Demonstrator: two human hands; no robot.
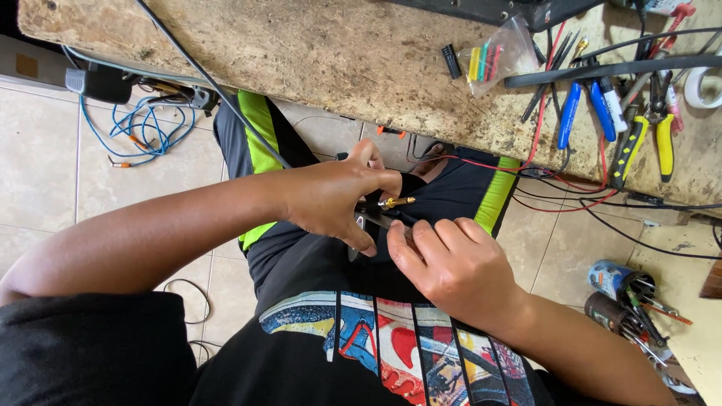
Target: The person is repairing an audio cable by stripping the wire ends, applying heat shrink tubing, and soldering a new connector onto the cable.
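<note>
We see the left hand (pixel 331 199) closed in a pinch grip on a gold-tipped plug connector (pixel 396 201), thumb and forefinger clamped on its dark body, the gold tip projecting to the right past the fingers. The connector sits above the lap, between the two hands and just below the edge of the workbench (pixel 338 68). The right hand (pixel 455 263) is curled closed just beside and below the connector, its fingertips meeting a thin dark tool (pixel 376 219) directly under the left hand; we cannot tell exactly how it is gripped. A black cable (pixel 210 83) runs diagonally from the bench down behind the left hand. On the bench lie a clear bag of coloured sleeves (pixel 492 59), blue-handled pliers (pixel 583 109) and yellow-handled pliers (pixel 648 139), well apart from both hands. A blue wire bundle (pixel 143 128) lies on the tiled floor
</note>
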